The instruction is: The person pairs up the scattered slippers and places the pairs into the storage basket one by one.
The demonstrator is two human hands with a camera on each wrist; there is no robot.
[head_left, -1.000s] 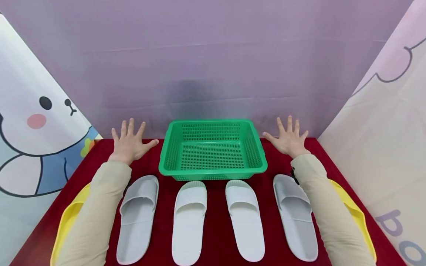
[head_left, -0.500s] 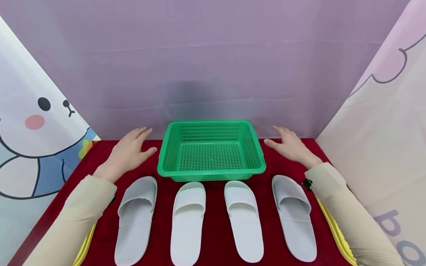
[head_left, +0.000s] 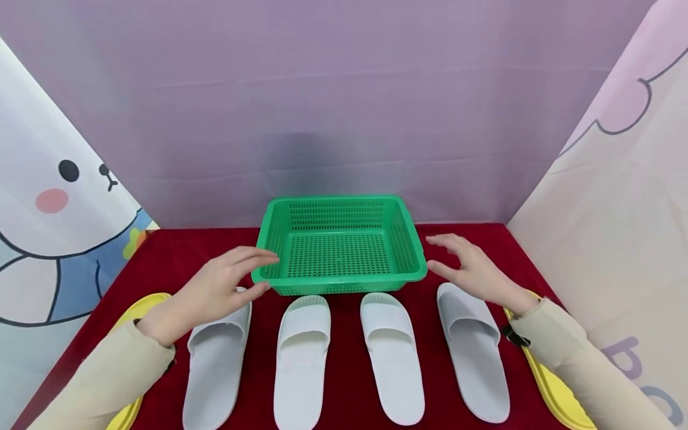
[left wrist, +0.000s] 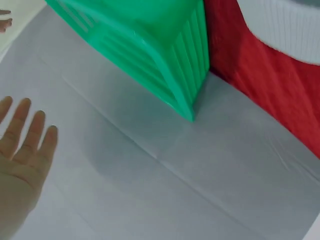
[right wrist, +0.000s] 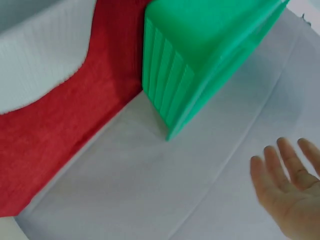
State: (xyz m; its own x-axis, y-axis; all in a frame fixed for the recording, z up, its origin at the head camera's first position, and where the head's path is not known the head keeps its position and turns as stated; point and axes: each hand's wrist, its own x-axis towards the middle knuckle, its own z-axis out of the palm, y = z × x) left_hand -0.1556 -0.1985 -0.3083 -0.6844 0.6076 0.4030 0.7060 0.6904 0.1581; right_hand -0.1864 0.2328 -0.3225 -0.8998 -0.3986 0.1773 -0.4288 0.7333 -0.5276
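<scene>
My left hand [head_left: 217, 289] hovers over the toe of the left grey slipper [head_left: 215, 364], fingers extended towards the near left corner of a green plastic basket [head_left: 338, 279]. In the head view its fingertips overlap the basket's rim; whether they touch cannot be told. My right hand [head_left: 473, 272] is just right of the basket, fingers loosely bent, above the toe of the right grey slipper [head_left: 478, 364]. Neither hand holds anything. Between the grey pair lie two white slippers, the left one [head_left: 301, 376] and the right one [head_left: 395, 370]. The basket has nothing in it.
A yellow slipper [head_left: 142, 306] lies at the far left and another yellow slipper [head_left: 559, 388] at the far right, both partly hidden by my arms. Red cloth [head_left: 215, 239] covers the table. A purple curtain [head_left: 333, 107] stands behind, with printed sheets on both sides.
Both hands started spread flat on either side of the basket. They have drawn back towards me and turned inwards, the left moving right towards the basket's near corner. Slippers and basket stay put.
</scene>
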